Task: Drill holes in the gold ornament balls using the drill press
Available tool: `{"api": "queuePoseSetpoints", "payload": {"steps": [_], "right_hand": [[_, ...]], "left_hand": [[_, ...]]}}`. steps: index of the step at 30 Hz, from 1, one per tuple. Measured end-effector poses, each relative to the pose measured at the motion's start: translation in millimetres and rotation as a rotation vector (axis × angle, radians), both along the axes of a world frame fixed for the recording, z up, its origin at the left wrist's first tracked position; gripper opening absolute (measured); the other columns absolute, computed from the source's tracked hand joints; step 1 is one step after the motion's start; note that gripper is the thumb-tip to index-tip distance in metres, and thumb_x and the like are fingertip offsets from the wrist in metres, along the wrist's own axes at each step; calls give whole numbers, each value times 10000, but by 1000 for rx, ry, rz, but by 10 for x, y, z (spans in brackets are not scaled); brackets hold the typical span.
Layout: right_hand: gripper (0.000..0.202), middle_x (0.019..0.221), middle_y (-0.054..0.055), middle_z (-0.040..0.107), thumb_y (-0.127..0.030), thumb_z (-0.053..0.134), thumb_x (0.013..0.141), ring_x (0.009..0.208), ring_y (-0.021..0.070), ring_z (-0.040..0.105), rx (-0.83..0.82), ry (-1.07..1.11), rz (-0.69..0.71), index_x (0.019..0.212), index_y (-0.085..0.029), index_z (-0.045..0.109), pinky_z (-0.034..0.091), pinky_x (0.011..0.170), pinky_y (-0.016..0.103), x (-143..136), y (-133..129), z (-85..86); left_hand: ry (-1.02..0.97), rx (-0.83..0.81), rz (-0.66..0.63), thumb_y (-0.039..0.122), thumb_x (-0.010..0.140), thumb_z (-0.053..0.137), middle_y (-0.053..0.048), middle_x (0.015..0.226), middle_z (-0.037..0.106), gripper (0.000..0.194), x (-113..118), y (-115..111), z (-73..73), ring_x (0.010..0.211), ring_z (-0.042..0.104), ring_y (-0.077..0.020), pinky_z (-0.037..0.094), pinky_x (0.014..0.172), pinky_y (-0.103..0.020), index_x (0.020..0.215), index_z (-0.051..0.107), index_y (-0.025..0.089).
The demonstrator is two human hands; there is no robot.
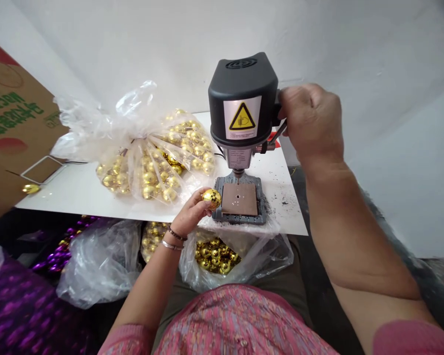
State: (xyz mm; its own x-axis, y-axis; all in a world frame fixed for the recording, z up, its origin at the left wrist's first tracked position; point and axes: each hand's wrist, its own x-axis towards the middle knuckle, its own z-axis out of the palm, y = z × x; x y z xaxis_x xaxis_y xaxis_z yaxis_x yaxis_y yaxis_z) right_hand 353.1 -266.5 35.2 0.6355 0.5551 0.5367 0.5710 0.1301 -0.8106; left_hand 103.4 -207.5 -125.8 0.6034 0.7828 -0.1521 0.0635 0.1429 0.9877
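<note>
My left hand (193, 211) pinches a shiny gold mirror-tiled ball (211, 198) by the left edge of the drill press base (262, 217). On that base lies a brown square board (240, 203) with a small hole near its middle. The black drill press (242, 93) stands upright, its bit just above the board. At the right of the machine's head, my right hand (313, 118) is closed around the feed lever (280, 131). In my lap an opened clear plastic bag (270, 256) holds several gold balls (216, 256).
A tied clear bag (136, 118) full of gold balls sits on the white table (133, 209). A cardboard box (18, 113) stands at the left, with a loose gold ball (31, 189) near it. Purple balls in a bag (33, 305) lie lower left. Dark shavings dot the table's right side.
</note>
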Motion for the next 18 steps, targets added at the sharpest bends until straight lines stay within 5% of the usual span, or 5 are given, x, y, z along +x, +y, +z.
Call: {"api": "queuePoseSetpoints", "payload": {"steps": [5, 11, 14, 18], "right_hand": [[290, 614, -17, 423, -320, 452, 878, 581, 48, 279, -77, 79, -6, 656, -147, 523, 280, 565, 233, 96, 138, 80], [324, 627, -2, 444, -324, 432, 883, 606, 58, 277, -82, 96, 11, 617, -152, 499, 271, 593, 235, 126, 192, 97], [320, 636, 0, 458, -326, 435, 878, 612, 62, 289, -79, 102, 20, 619, -151, 500, 259, 599, 242, 103, 160, 112], [334, 623, -4, 448, -323, 418, 892, 610, 58, 303, -88, 113, 28, 623, -144, 504, 257, 610, 243, 79, 124, 128]], "left_hand": [[-3, -53, -56, 406, 712, 747, -19, 927, 643, 522, 279, -2, -114, 675, 531, -82, 424, 573, -211, 1150, 584, 174], [140, 11, 9, 360, 643, 791, 11, 781, 627, 461, 545, 24, 16, 646, 533, -83, 387, 558, -200, 988, 567, 151], [125, -150, 65, 304, 635, 773, 28, 761, 626, 555, 555, 2, 41, 587, 566, -89, 371, 515, -192, 1098, 489, 192], [-91, -471, -66, 258, 625, 751, 26, 817, 650, 714, 436, -17, -1, 603, 642, -123, 396, 493, -188, 1259, 423, 258]]}}
